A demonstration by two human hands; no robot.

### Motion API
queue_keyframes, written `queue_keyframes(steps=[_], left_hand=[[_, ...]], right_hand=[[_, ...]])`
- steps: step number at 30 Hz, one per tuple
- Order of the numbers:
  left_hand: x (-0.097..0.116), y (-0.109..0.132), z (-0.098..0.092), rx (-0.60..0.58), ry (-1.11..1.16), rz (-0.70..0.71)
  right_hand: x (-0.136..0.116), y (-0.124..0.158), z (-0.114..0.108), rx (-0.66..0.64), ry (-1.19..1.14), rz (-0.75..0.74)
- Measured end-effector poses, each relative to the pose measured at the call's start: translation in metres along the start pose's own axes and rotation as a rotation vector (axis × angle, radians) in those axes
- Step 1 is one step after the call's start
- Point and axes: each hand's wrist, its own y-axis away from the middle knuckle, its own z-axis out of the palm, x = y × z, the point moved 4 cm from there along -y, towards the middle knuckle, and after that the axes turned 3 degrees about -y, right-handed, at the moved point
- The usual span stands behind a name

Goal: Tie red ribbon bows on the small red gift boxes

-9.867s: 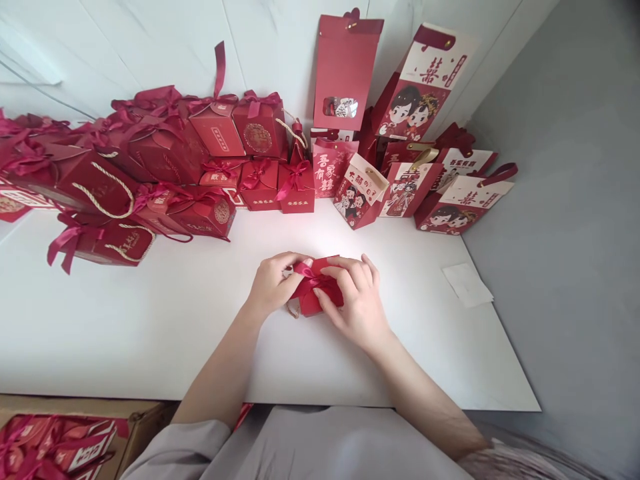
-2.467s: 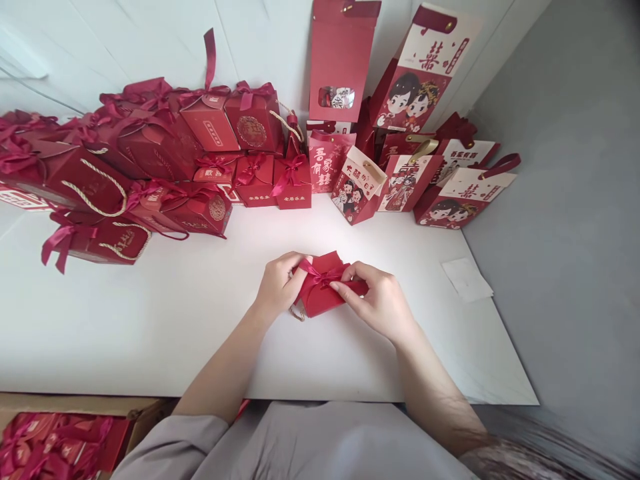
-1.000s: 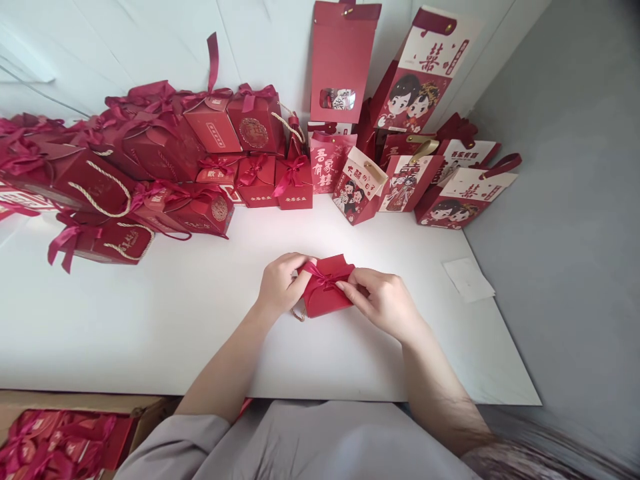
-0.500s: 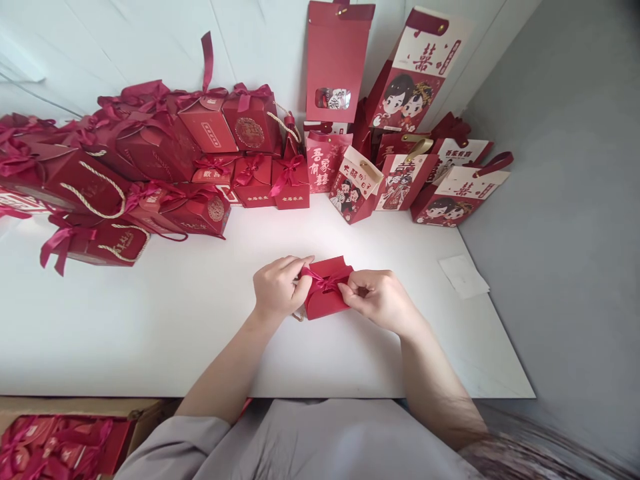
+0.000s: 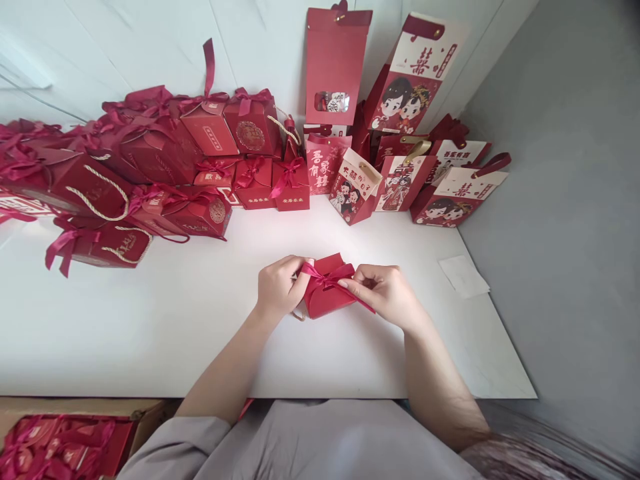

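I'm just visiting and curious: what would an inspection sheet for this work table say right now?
Surface: white table, with goods lined along its back edge.
Job's things: small red gift box with a dark red ribbon across its top.
Clutter: red gift boxes piled back left; cartoon gift bags back right; white paper slip near the right edge.
Hands: left hand grips the box's left side; right hand pinches the ribbon.
Cables: nothing seen.
Surroundings: white wall behind; grey surface to the right; cardboard carton of red boxes lower left.
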Motion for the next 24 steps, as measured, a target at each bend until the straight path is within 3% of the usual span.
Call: queue_keyframes(steps=[8, 12, 16, 20, 24], left_hand=[[-0.007, -0.006, -0.001, -0.253, 0.207, -0.159], [-0.012, -0.009, -0.017, -0.367, 0.213, -0.189], [-0.021, -0.008, -0.032, -0.49, 0.172, -0.322], [-0.021, -0.003, -0.029, -0.698, 0.168, -0.384], [-0.018, 0.0, -0.026, -0.743, 0.205, -0.392]], right_hand=[[0.0, -0.004, -0.014, 0.094, -0.002, 0.023], [0.003, -0.008, -0.009, 0.095, -0.069, 0.058], [0.002, -0.012, -0.001, 0.063, -0.152, -0.012], [0.002, -0.013, 0.003, 0.036, -0.2, -0.041], [0.002, -0.012, 0.006, 0.029, -0.217, -0.029]])
